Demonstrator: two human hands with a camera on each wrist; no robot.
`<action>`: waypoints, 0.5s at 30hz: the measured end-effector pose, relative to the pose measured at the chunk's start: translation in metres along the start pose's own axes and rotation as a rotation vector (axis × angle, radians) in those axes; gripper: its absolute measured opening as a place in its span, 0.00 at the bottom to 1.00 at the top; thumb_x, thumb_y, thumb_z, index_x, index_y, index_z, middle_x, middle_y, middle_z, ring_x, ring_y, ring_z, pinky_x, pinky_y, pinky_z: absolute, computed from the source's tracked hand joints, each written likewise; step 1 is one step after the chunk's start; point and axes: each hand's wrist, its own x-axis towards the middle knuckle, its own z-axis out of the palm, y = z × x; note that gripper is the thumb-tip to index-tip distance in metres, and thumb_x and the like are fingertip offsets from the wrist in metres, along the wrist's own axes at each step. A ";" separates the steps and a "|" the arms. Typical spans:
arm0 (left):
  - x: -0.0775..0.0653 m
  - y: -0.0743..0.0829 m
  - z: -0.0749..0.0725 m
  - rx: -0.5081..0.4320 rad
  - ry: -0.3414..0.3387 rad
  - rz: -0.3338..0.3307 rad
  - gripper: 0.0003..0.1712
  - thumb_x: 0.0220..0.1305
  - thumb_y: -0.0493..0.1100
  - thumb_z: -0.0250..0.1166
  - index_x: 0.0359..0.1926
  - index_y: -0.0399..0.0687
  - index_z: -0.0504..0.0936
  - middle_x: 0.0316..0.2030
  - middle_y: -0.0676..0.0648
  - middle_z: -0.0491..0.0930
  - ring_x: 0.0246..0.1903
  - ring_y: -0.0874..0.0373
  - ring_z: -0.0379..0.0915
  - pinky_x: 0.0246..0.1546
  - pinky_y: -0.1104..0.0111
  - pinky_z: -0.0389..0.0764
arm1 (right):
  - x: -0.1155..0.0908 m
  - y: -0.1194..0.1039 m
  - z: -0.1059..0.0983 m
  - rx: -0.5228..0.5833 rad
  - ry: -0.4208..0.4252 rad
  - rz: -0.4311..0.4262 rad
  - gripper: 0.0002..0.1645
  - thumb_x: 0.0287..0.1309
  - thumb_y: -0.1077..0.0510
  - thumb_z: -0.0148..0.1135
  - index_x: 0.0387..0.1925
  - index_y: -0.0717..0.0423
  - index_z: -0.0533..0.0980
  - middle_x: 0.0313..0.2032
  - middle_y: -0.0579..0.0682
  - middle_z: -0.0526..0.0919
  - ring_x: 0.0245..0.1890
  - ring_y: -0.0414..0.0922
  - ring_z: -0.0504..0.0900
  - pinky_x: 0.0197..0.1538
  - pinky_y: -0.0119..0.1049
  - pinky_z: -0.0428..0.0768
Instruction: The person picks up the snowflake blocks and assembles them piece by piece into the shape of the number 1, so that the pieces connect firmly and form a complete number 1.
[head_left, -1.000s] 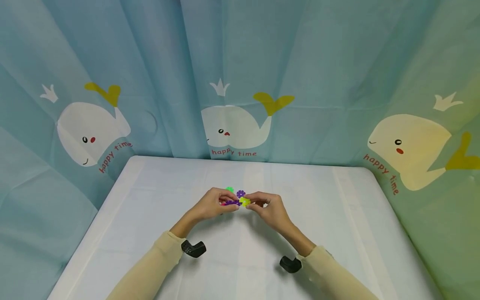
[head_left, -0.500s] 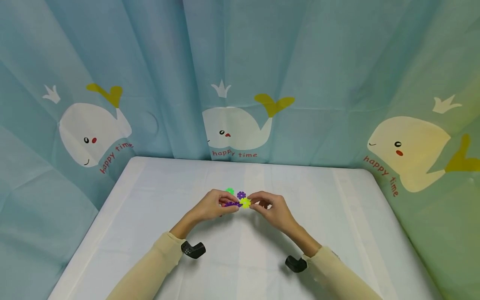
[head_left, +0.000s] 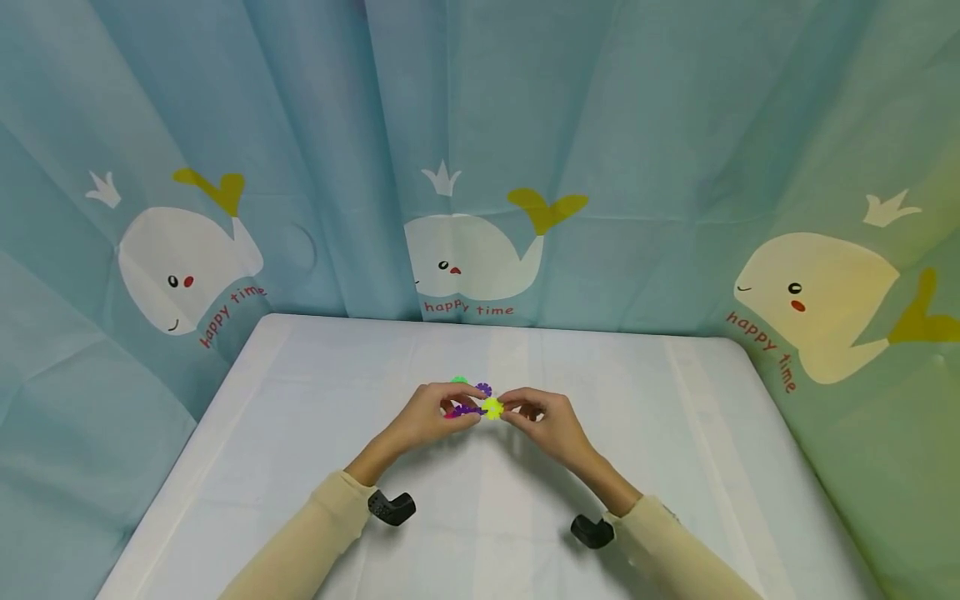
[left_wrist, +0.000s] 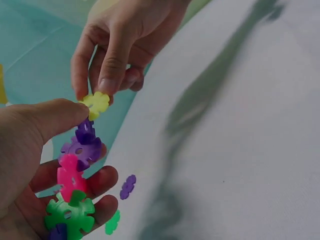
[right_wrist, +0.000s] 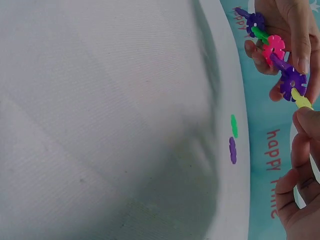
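Note:
My left hand [head_left: 426,417] holds a chain of interlocking flower-shaped plastic discs above the table. In the left wrist view the chain runs from a green disc [left_wrist: 70,216] through a pink disc [left_wrist: 69,177] and a purple disc [left_wrist: 82,150] to a yellow disc [left_wrist: 98,104] at its far end. A dark purple piece shows at the near end too. The left thumb lies along the chain near the yellow disc. My right hand [head_left: 551,419] pinches this yellow disc between thumb and forefinger. In the right wrist view the yellow disc sits edge-on against a purple disc [right_wrist: 294,82].
Beyond the hands, a loose green disc [head_left: 459,380] and a loose purple disc [head_left: 483,389] lie on the white-covered table [head_left: 637,467]. A blue-green curtain [head_left: 645,167] with printed whales hangs around the table's back and sides.
The left hand has shifted slightly to the right, its fingers reaching further towards the yellow disc. The right hand has moved a little right, and the yellow disc has turned slightly.

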 end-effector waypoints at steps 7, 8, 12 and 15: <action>-0.001 -0.003 0.006 0.059 0.042 0.089 0.16 0.65 0.40 0.72 0.54 0.47 0.87 0.42 0.48 0.89 0.39 0.58 0.82 0.39 0.67 0.82 | 0.000 0.003 0.003 -0.013 0.007 0.009 0.13 0.57 0.65 0.75 0.44 0.54 0.87 0.34 0.44 0.90 0.25 0.37 0.80 0.30 0.32 0.79; -0.001 -0.003 0.008 0.072 0.051 0.094 0.17 0.65 0.39 0.72 0.54 0.47 0.87 0.42 0.49 0.89 0.39 0.58 0.83 0.39 0.68 0.82 | -0.001 0.003 0.003 -0.014 0.007 0.011 0.13 0.56 0.65 0.75 0.44 0.54 0.87 0.34 0.45 0.90 0.26 0.37 0.80 0.30 0.32 0.80; 0.000 -0.004 0.014 0.152 0.088 0.093 0.17 0.62 0.41 0.74 0.52 0.47 0.88 0.43 0.50 0.89 0.39 0.60 0.83 0.39 0.69 0.82 | -0.001 0.005 0.003 -0.011 -0.002 0.026 0.13 0.57 0.65 0.75 0.44 0.55 0.87 0.35 0.46 0.90 0.27 0.36 0.82 0.33 0.32 0.82; -0.001 -0.003 0.017 0.218 0.111 0.081 0.19 0.59 0.43 0.77 0.51 0.47 0.88 0.43 0.50 0.89 0.40 0.60 0.84 0.41 0.67 0.83 | -0.001 0.006 0.004 -0.008 -0.015 0.041 0.12 0.57 0.65 0.75 0.44 0.55 0.87 0.36 0.46 0.90 0.28 0.36 0.82 0.34 0.32 0.82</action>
